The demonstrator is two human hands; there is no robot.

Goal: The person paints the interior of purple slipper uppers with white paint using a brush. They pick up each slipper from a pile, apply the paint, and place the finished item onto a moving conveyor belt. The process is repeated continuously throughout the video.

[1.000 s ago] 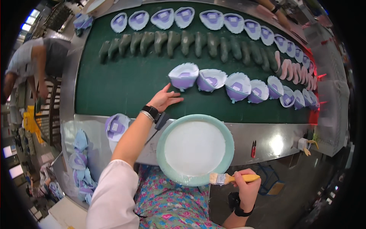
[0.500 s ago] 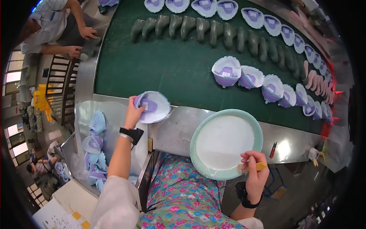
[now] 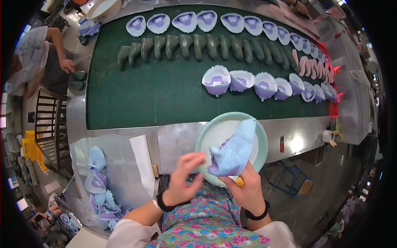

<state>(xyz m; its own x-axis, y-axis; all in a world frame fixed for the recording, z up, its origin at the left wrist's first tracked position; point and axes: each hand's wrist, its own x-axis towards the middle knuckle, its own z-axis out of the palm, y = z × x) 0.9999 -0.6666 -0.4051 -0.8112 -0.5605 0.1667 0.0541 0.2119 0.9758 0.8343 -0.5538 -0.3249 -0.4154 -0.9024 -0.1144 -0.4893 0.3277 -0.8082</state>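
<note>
A light blue and purple shoe upper [image 3: 236, 146] is held tilted over a round pale green basin [image 3: 200, 140] of white liquid. My right hand [image 3: 248, 188] grips its lower end. The yellow handle of a brush [image 3: 240, 181] sticks out by the right thumb; its bristles are hidden. Just left of the upper, my left hand [image 3: 184, 175] has its fingers stretched out, somewhat blurred, with nothing visible in them. More blue uppers [image 3: 97, 159] lie piled on the metal tray at the left.
The green conveyor belt [image 3: 136, 99] bears rows of purple-lined uppers [image 3: 216, 78], dark shoe lasts [image 3: 171, 46] and pink insole shapes [image 3: 306, 65]. Red snips [image 3: 282, 144] lie on the metal edge [image 3: 306, 128]. Another person [image 3: 33, 58] works at the far left; a blue-framed stool [image 3: 289, 177] stands at right.
The upper has passed from my left hand at the belt edge to my right hand over the basin, turned outer side up. My left hand has come rightward beside it.
</note>
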